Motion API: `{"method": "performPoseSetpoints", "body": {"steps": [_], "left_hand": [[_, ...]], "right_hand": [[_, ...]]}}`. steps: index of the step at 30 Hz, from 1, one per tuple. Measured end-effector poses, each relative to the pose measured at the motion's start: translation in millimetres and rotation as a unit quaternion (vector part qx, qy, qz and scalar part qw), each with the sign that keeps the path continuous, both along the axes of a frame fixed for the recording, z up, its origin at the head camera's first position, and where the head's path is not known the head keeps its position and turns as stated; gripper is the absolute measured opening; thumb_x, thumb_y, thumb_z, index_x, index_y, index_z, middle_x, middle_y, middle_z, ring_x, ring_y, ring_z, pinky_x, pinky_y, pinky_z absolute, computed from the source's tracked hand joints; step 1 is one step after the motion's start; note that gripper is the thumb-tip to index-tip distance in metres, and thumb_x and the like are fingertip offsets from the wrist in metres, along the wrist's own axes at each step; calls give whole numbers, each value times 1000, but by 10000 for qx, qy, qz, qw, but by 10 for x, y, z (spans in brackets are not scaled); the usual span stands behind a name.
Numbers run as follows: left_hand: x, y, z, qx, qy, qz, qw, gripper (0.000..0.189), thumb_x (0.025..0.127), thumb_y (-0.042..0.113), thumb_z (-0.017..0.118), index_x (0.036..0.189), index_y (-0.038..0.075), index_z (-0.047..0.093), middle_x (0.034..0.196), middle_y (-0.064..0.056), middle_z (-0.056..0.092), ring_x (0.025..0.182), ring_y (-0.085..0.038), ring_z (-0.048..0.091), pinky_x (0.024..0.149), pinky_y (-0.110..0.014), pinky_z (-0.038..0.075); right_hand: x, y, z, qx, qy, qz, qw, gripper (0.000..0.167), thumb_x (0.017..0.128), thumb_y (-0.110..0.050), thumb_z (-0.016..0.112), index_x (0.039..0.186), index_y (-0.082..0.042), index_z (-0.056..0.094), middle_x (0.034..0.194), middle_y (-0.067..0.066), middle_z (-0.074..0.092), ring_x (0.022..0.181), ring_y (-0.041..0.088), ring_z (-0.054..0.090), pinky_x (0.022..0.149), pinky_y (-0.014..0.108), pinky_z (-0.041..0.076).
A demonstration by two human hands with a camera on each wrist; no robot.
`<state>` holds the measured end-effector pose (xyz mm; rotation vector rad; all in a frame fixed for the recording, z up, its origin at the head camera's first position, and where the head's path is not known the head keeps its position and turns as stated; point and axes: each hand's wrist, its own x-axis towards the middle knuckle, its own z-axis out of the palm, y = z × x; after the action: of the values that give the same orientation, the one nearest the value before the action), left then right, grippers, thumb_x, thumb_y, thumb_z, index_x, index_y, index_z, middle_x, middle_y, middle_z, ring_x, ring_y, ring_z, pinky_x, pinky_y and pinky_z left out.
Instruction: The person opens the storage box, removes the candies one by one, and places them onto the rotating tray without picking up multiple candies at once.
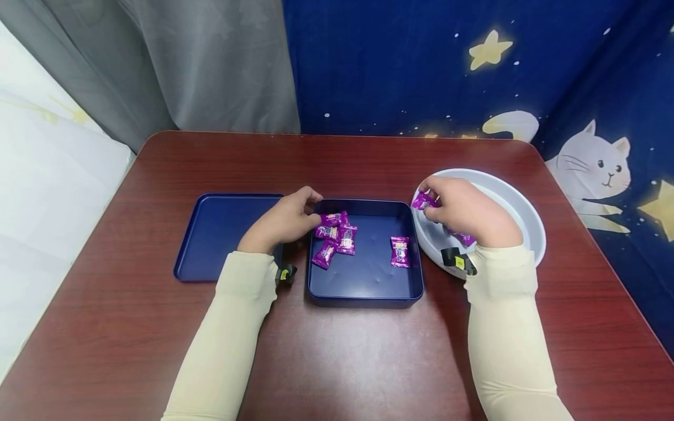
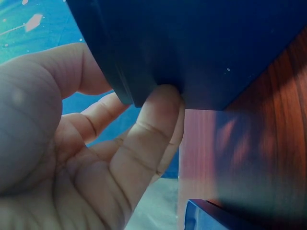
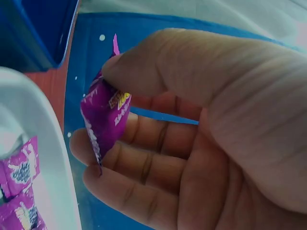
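Observation:
A dark blue rectangular box [image 1: 368, 280] stands in the middle of the table with several purple wrapped candies [image 1: 346, 240] at its left and one candy [image 1: 400, 251] at its right. My left hand [image 1: 286, 219] grips the box's far left corner, thumb over the rim and fingers against the outer wall [image 2: 192, 52]. Between right thumb and fingers I pinch a purple candy [image 3: 108, 112] with a grape print. That right hand [image 1: 463, 204] is over the left side of a round white dish [image 1: 534, 234]. More candies [image 3: 21, 167] lie in the dish, partly hidden by the hand in the head view.
A flat dark blue lid [image 1: 210, 234] lies on the reddish-brown table [image 1: 337, 356] left of the box, partly covered by the left hand. Behind the table hang a grey curtain [image 1: 221, 64] and a blue curtain [image 1: 389, 64] with stars and a cat.

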<state>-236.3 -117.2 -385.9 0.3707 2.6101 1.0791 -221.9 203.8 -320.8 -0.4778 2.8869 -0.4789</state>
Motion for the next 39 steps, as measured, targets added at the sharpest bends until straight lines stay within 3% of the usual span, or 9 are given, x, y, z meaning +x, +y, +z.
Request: {"method": "performPoseSetpoints", "body": {"steps": [9,15,18,22,25,39], "left_hand": [[1,-5,6,34,3,-54,10000,39,97,14,58,135,8,48,137,-15,53,120,-31,55,97,-49,48],[11,2,13,48,-44,-32,10000,39,98,15,58,136,10,47,134,-15,54,117,-31,56,92,-48,51],[11,8,10,47,-59,-30,10000,39,98,15,57,136,10,47,133,-15,55,110,-30,59,84,-44,54],[7,13,3,109,-137,-16,9998,40,98,14,57,136,10,46,129,-16,56,84,-30,64,69,-39,55],[2,10,-2,127,-173,0,9998,40,98,14,57,136,10,46,128,-17,56,68,-31,63,65,-38,54],[-5,16,-9,89,-167,49,9998,40,98,14,58,136,11,46,127,-16,57,67,-30,63,66,-38,54]], "right_hand": [[-100,126,-95,-2,95,-22,10000,36,88,-8,66,123,-1,61,94,13,66,73,24,60,79,47,50],[-121,247,-138,87,70,-263,9996,37,88,-10,68,123,-1,60,98,14,67,83,29,60,85,51,49],[-135,282,-145,145,-50,-406,9991,38,89,-10,68,124,0,59,98,16,67,85,31,60,87,53,48],[-161,315,-162,189,-187,-547,9981,37,88,-10,68,123,1,59,95,17,65,84,31,59,84,52,49],[-177,350,-186,184,-238,-619,9976,36,88,-11,68,122,1,59,95,17,65,83,31,59,82,50,49],[-222,415,-302,217,-435,-818,9955,36,88,-9,67,122,2,60,95,16,67,84,30,60,84,51,49]]}}
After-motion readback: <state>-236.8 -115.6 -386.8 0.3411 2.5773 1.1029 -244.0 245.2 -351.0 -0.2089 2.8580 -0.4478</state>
